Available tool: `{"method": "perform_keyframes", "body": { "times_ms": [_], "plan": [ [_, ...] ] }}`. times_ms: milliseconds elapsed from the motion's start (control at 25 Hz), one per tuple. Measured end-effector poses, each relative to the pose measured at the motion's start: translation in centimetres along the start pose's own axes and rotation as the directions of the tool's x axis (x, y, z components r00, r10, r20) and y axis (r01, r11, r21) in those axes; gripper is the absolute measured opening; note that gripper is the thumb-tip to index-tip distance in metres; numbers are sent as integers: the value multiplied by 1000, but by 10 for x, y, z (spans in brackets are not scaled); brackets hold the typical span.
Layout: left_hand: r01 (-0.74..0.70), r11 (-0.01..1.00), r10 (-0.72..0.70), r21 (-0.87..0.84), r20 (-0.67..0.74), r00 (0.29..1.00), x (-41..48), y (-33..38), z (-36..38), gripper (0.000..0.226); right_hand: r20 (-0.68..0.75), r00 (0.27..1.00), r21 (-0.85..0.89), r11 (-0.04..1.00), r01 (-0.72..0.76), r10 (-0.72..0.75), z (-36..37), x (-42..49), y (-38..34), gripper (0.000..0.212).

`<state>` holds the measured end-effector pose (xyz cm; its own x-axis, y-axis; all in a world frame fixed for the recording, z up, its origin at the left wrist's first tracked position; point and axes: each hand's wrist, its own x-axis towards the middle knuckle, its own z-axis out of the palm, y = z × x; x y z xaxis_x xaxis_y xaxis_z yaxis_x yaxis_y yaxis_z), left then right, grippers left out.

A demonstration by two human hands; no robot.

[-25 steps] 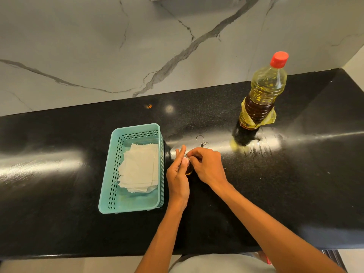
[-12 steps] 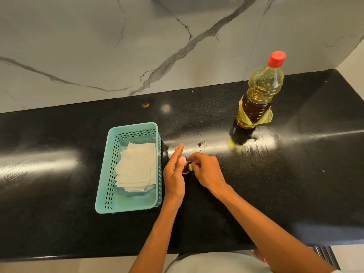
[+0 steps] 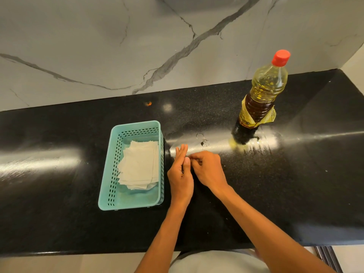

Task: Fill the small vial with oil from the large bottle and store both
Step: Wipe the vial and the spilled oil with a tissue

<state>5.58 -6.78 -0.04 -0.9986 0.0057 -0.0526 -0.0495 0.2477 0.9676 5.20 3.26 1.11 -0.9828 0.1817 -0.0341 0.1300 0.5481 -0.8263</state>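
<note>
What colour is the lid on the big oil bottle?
The cap on the large oil bottle is red, seen clearly in the head view.

Single head-worn wide-angle view, looking forward and steeply down from above the near edge of the glossy black stone bench (image 3: 59,223), facing the grey-veined white marble wall (image 3: 78,46); close range, both forearms enter from the bottom.

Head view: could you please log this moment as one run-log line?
left hand + right hand: together at counter | vial: hidden | large bottle: capped, upright | basket: paper
</note>
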Motion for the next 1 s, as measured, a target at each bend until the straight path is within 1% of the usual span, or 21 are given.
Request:
{"method": "perform_keyframes", "body": {
  "times_ms": [80,200,280,360,400,440,480,520,560,600,680,760,880,1000],
  "plan": [
    [-29,999,29,25,28,999,-2,-4,-2,40,105,991,-47,996,-74,78,0,7,1,22],
    [-38,999,36,35,40,999,-2,-5,-1,39,120,991,-12,998,-57,58,-8,13,-7,20],
    [-67,997,65,46,36,997,-5,-5,-1,39,143,987,-13,997,-79,80,-14,12,-2,19],
    [-97,992,94,77,46,995,-9,-10,-3,41,174,965,-13,981,-195,195,-15,4,12,17],
    [-103,990,100,92,43,994,-10,-14,-5,42,165,947,73,954,-291,276,-14,-3,18,16],
    [-94,991,92,98,24,995,-10,-15,-6,40,146,923,217,898,-382,357,-14,-9,21,16],
    [-66,994,67,84,-13,998,-7,-15,-7,36,133,892,376,811,-448,431,-14,-13,22,16],
    [-33,998,36,46,-60,998,-5,-11,-8,31,137,863,514,710,-482,486,-14,-16,23,15],
    [-8,1000,6,-21,-99,995,-4,-4,-9,27,141,842,603,629,-490,521,-14,-17,22,14],
    [1,994,-15,-110,-121,993,-4,5,-10,25,146,829,652,578,-492,540,-13,-17,22,13],
    [9,957,-42,-289,-108,993,-2,20,-13,23,175,820,701,516,-492,545,-15,-15,18,12],
    [-3,930,-28,-368,-80,996,-1,30,-13,22,246,816,727,457,-512,523,-17,-14,11,13],
    [-20,933,-12,-358,-87,996,4,34,-10,19,340,797,727,398,-560,500,-21,-15,7,15],
    [-47,949,19,-311,-91,996,8,34,-7,18,403,767,789,235,-567,499,-27,-19,12,19]
  ]
}}
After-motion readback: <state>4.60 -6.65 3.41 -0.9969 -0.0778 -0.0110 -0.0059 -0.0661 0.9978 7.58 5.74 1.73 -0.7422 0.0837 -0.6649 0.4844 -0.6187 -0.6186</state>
